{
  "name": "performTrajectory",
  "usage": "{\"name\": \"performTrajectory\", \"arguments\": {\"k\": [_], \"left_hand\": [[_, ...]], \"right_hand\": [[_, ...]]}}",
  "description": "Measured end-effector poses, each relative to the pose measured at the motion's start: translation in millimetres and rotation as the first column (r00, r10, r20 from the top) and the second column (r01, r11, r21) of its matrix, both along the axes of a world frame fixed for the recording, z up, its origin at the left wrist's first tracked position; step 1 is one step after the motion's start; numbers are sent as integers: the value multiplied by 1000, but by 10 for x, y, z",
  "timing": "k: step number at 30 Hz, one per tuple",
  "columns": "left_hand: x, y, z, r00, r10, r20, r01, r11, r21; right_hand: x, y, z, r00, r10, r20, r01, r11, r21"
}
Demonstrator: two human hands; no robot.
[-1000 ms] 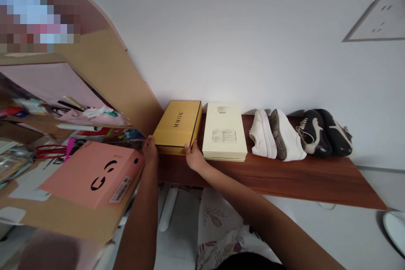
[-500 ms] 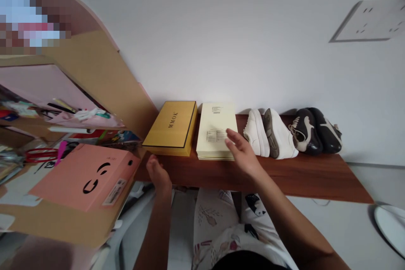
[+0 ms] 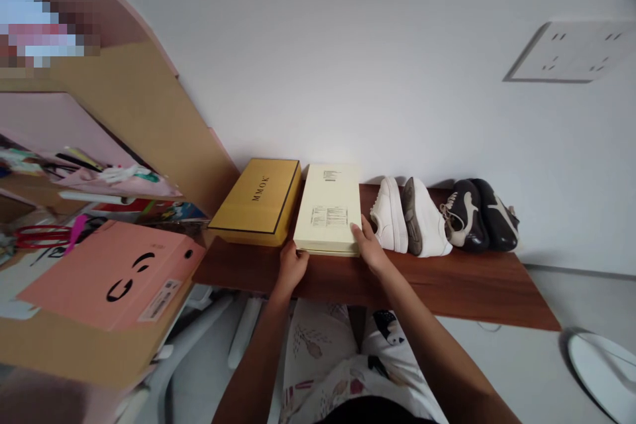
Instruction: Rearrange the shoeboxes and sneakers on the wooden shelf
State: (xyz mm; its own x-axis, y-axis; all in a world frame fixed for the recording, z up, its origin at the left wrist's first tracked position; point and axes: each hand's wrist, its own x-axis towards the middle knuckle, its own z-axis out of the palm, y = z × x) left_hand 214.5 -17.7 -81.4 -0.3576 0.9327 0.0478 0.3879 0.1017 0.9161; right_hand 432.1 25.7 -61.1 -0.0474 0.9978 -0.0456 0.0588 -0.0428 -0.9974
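Note:
A cream shoebox point(image 3: 330, 202) with printed labels lies closed on the dark red-brown wooden board point(image 3: 412, 288). My left hand point(image 3: 292, 266) is closed at its front left corner, the thumb against the front edge and the other fingers partly hidden. On the opposite side, my right hand point(image 3: 370, 246) grips the front right edge, thumb on the lid. Just left of the cream box sits a yellow shoebox point(image 3: 256, 202) marked MMOK. To its right stand white sneakers point(image 3: 432, 222), tipped partly onto their sides, then a black pair of shoes point(image 3: 467, 215) with pale trim.
At the left, a pink box point(image 3: 109, 271) rests on a cluttered wooden desk point(image 3: 64, 351) with shelves. Behind the board rises a white wall with a socket panel point(image 3: 571, 50). A round white object point(image 3: 601, 368) is at the lower right.
My left hand has moved right, from below the yellow box to the cream box's corner. My right hand has come down onto the cream box's right edge. The view has shifted slightly.

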Motion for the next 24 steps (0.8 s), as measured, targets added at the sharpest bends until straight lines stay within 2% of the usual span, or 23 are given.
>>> {"name": "performTrajectory", "arguments": {"k": [3, 6, 9, 11, 14, 18, 24], "left_hand": [[48, -30, 21, 997, 25, 66, -26, 1000, 13], [87, -120, 101, 957, 43, 286, -40, 999, -19], [106, -235, 226, 815, 33, 578, -4, 999, -51], [108, -301, 311, 729, 41, 684, -8, 999, -52], [98, -362, 423, 678, 91, 729, -87, 995, -44], [88, -396, 575, 682, 125, 720, -142, 989, -37], [160, -435, 838, 684, 116, 720, -176, 984, 9]], "right_hand": [[21, -26, 28, 1000, 3, 12, -2, 999, -41], [74, -89, 77, 1000, 0, 27, 1, 1000, -29], [160, -189, 111, 999, -25, 47, 25, 1000, -2], [203, -265, 121, 998, -28, 56, 26, 999, 26], [200, -360, 129, 998, 14, 67, -20, 996, 88], [102, -404, 202, 989, 39, 139, -52, 995, 88], [-58, -369, 584, 979, 163, 123, -168, 985, 34]]}}
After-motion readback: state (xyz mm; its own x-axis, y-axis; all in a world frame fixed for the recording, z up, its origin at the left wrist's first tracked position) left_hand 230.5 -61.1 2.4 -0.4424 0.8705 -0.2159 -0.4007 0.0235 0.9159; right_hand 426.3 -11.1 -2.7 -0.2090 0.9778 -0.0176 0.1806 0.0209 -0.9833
